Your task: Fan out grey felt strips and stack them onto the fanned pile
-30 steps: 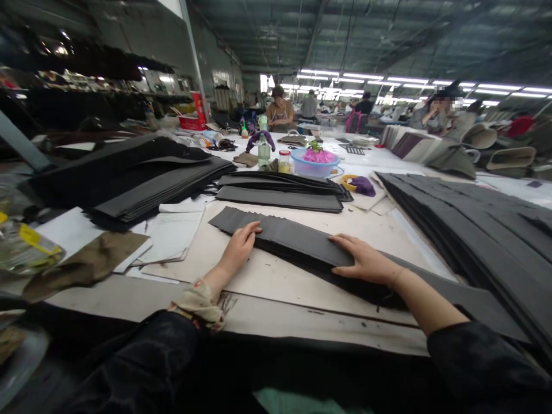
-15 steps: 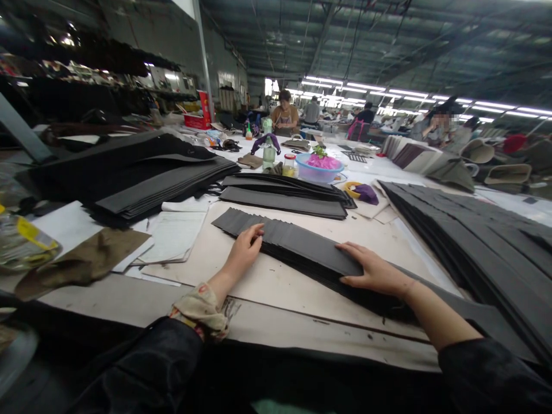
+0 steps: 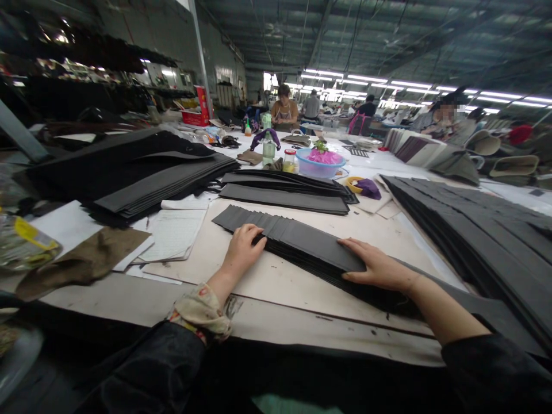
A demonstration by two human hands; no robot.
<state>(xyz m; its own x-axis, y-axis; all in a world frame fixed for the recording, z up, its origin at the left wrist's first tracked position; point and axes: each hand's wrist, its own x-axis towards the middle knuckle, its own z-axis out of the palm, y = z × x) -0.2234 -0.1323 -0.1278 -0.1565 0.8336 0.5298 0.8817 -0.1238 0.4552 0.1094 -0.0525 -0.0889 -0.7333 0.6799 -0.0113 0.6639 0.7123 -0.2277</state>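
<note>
A fanned stack of long dark grey strips (image 3: 308, 241), black along the edges, lies slantwise on the pale work board in front of me. My left hand (image 3: 244, 250) is at its near edge towards the left, with fingers bent over the strips and the thumb along the side. Farther right, my right hand (image 3: 377, 265) rests on top with fingers stretched out and the thumb apart near the front edge. Beyond the stack is a second pile of similar strips (image 3: 282, 198).
Large dark pieces are piled at left (image 3: 164, 178) and right (image 3: 470, 230). Written papers (image 3: 175, 233) and a brown scrap (image 3: 86, 259) lie left. Behind are a blue basin (image 3: 319, 165), a jar (image 3: 289, 161), a green bottle (image 3: 268, 150) and a tape roll (image 3: 353, 184). People work farther back.
My left hand has shifted slightly, its fingers now bent more over the strips' edge. My right hand stays on top of the stack. The view has turned a little.
</note>
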